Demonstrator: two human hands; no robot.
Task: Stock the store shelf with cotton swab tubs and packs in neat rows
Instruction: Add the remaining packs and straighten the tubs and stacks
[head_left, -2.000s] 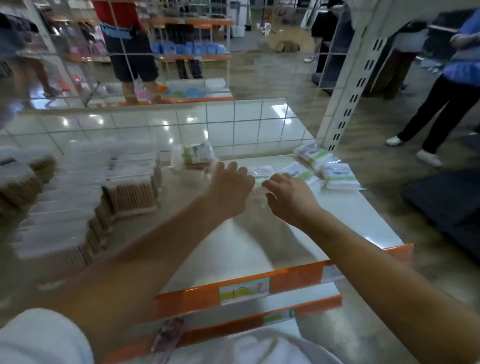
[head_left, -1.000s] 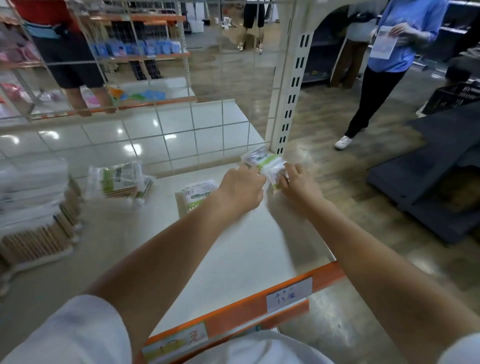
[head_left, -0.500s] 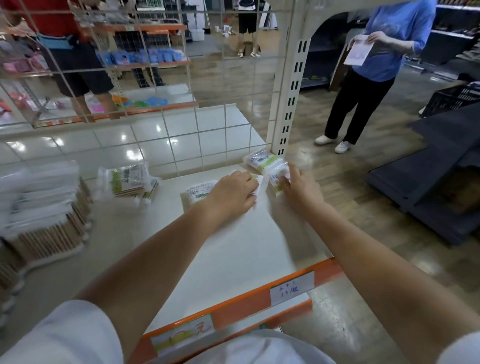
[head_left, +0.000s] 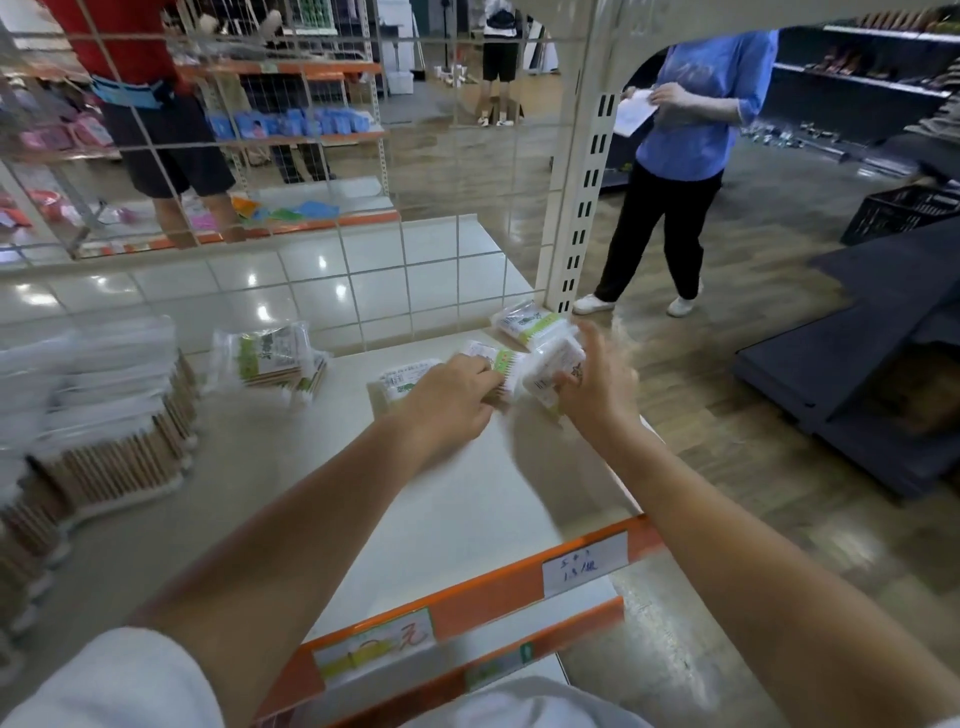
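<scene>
Most of the white shelf (head_left: 467, 499) sat bare across the middle of the frame, so the stocking looked only partly done. Tall stacks of cotton swab tubs (head_left: 98, 415) already filled the left edge of the frame, blurred but lined up. A loose clump of green-labelled packs (head_left: 267, 358) leaned untidily near the wire grid, left of centre. Three or four more small packs lay scattered toward the upper-right corner of the shelf, one (head_left: 522, 322) beside the upright post. Judged from that: the tubs were largely placed, the packs not yet in any row.

The left hand (head_left: 447, 400), fingers curled down, pinched a green-striped pack (head_left: 498, 364) at centre frame; another pack (head_left: 397, 384) lay just left of it on the shelf. The right hand (head_left: 597, 389), palm turned inward, held a white pack (head_left: 553, 369) on edge, thumb side curled against it, upper fingers spread loosely. The two packs were nearly touching, seemingly being squared together.
</scene>
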